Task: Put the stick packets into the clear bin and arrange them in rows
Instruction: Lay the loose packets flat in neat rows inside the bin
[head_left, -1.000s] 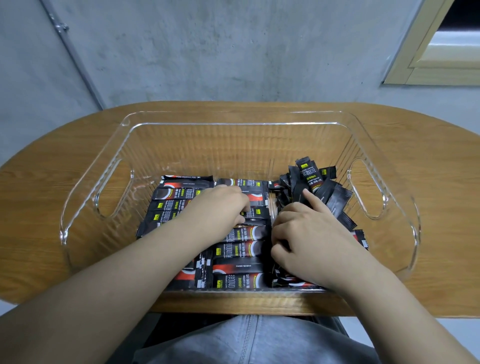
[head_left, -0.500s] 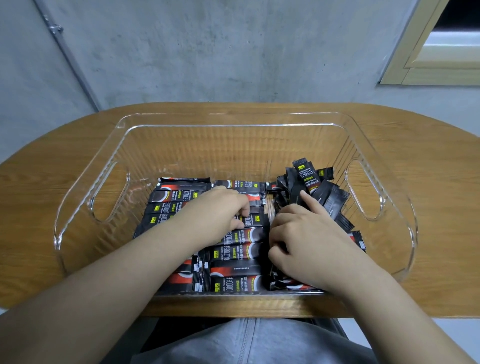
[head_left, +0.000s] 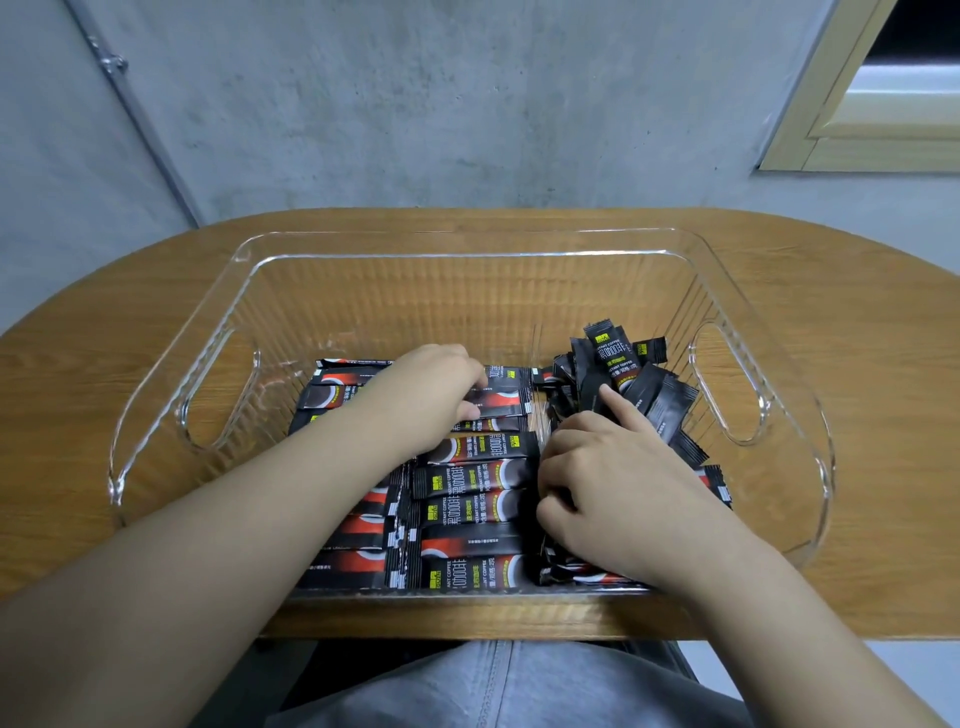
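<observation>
A clear bin (head_left: 467, 244) stands on the wooden table. Black stick packets lie flat in neat rows (head_left: 475, 475) across its left and middle floor. A loose pile of packets (head_left: 631, 374) leans on end at the right. My left hand (head_left: 431, 392) rests palm down on the far rows, fingers bent onto a packet; its thumb is hidden. My right hand (head_left: 618, 483) sits between the rows and the pile. Its index finger points onto the pile, and its other fingers curl around packets at the rows' right edge.
The bin has cut-out handles at the left end (head_left: 218, 395) and the right end (head_left: 727, 384). The oval wooden table (head_left: 857, 338) ends just behind the bin, in front of a grey concrete wall. My lap in grey trousers shows below the near edge.
My left hand has slid slightly toward the far rows. My right hand has stayed almost still at the pile.
</observation>
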